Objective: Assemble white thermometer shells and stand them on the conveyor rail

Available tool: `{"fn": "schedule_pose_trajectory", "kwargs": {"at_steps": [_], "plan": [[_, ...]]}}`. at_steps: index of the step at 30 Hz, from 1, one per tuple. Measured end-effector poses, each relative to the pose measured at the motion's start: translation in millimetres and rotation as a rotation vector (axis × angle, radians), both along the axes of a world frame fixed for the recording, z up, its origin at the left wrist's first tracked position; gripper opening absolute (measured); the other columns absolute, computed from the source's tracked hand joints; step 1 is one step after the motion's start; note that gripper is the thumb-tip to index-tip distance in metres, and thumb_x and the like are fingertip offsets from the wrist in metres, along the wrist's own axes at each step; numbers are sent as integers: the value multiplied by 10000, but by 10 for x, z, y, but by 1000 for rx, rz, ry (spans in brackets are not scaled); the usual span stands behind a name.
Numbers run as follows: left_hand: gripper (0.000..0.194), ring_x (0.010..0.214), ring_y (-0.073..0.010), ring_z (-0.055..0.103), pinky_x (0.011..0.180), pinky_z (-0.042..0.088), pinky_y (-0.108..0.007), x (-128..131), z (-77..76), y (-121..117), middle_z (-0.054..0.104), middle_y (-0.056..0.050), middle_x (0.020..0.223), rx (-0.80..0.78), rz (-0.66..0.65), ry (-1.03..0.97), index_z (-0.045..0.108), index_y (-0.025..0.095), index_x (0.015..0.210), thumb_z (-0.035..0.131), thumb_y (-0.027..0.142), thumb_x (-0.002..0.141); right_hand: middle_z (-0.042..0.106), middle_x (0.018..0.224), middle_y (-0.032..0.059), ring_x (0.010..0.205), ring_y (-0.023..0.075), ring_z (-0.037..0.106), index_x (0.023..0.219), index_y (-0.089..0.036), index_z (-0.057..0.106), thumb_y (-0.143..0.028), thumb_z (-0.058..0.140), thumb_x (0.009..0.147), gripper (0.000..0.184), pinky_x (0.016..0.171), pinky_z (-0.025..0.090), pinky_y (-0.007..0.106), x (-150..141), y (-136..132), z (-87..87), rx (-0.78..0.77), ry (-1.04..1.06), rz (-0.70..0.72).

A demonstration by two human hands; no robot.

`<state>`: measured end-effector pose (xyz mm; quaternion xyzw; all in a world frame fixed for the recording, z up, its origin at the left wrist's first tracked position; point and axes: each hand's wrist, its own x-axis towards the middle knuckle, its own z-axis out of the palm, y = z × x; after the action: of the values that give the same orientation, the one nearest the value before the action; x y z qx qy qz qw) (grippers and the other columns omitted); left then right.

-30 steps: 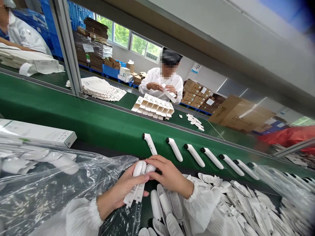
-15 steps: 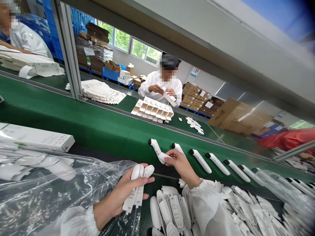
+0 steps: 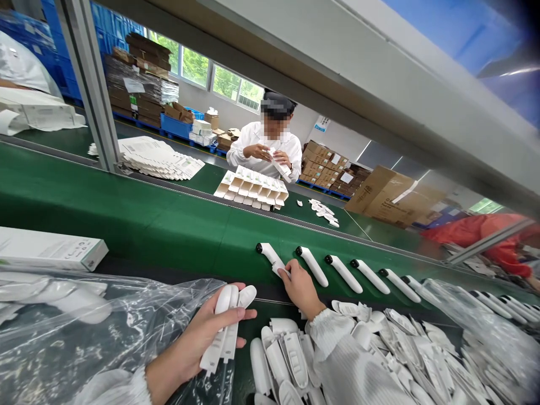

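Observation:
My left hand [image 3: 206, 326] is closed around a few white plastic covers [image 3: 225, 323], long and rounded at one end with small tabs at the other. On the green belt, my right hand [image 3: 300, 287] pinches a white cover [image 3: 278, 268] against the handle of a white handheld thermometer [image 3: 265, 251] with a black tip. My fingers hide part of that cover, so I cannot tell whether it is seated. To the right lies a row of similar thermometers, the nearest one [image 3: 313, 267] just beyond my right hand.
A heap of loose white covers [image 3: 293, 357] lies below my right forearm. Clear plastic bags [image 3: 126, 320] spread at the left, beside a white box [image 3: 50, 250]. Across the belt, a person [image 3: 270, 143] handles a carton behind a row of open cartons [image 3: 253, 188].
My right hand has lowered the cover, which now lies in line along the thermometer's handle instead of at an angle. My left hand still holds its covers. The view has shifted slightly.

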<state>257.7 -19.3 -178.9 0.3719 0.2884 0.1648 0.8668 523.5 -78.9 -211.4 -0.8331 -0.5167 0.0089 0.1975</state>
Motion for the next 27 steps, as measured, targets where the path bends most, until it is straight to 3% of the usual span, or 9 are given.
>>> {"fn": "schedule_pose_trajectory", "kwargs": {"at_steps": [4,8,10,14,19,22,24,25,27], "plan": [[692,899,-230,680,564,554,-265,11,-41,3,699,-83,1028,79,-22,42,461,247,1362,795,422,781,658,886,81,752,241,649,990,-185,502,-340,446,999,165,607,383,282,24,-21,-11,-51,-94,-39],[664,494,-104,511,434,440,-211,19,-74,1,671,2,764,127,-25,54,490,226,1319,782,469,774,679,1088,133,920,250,668,1259,-138,489,-173,422,987,282,736,449,298,70,-28,-8,-90,-102,22],[651,447,-85,457,407,401,-202,25,-68,-3,641,26,723,130,-31,63,513,228,1283,792,483,752,672,1143,155,1008,264,655,1324,-128,485,-139,413,982,349,809,462,314,109,-25,-5,-117,-119,39],[639,438,-86,430,394,383,-204,30,-33,-20,611,42,697,158,-52,88,526,232,1240,799,491,723,690,1055,161,974,280,669,1210,-120,587,-189,437,999,269,822,477,335,202,40,39,-208,-159,-4],[679,458,-108,458,420,391,-221,29,6,-51,602,40,697,243,-69,159,507,252,1252,788,548,709,680,1095,177,1030,309,658,1258,-111,585,-305,478,1008,333,868,512,393,229,9,302,-238,-173,-4],[684,429,-105,454,435,389,-232,49,19,-88,593,49,690,338,-96,228,519,262,1229,786,580,687,591,1327,194,1243,331,553,1412,-137,481,-411,521,983,510,1007,484,473,-27,-422,526,-40,-195,95],[677,443,-123,476,451,401,-241,63,24,-121,565,57,655,437,-72,274,529,263,1214,782,590,679,554,1409,144,1309,299,510,1451,-206,454,-398,528,970,523,1084,444,498,-381,-898,607,87,-179,342],[673,454,-135,489,466,413,-248,68,27,-136,550,61,635,488,-59,293,531,262,1209,779,593,677,544,1432,106,1346,289,482,1462,-257,448,-371,544,951,533,1108,425,515,-596,-1158,620,103,-150,519],[663,474,-158,519,507,439,-264,76,36,-155,538,61,605,572,-61,326,534,259,1205,769,594,684,579,1393,-89,1338,207,505,1321,-507,543,-419,633,867,470,1064,496,410,-1034,-1647,601,92,-111,646]]}}
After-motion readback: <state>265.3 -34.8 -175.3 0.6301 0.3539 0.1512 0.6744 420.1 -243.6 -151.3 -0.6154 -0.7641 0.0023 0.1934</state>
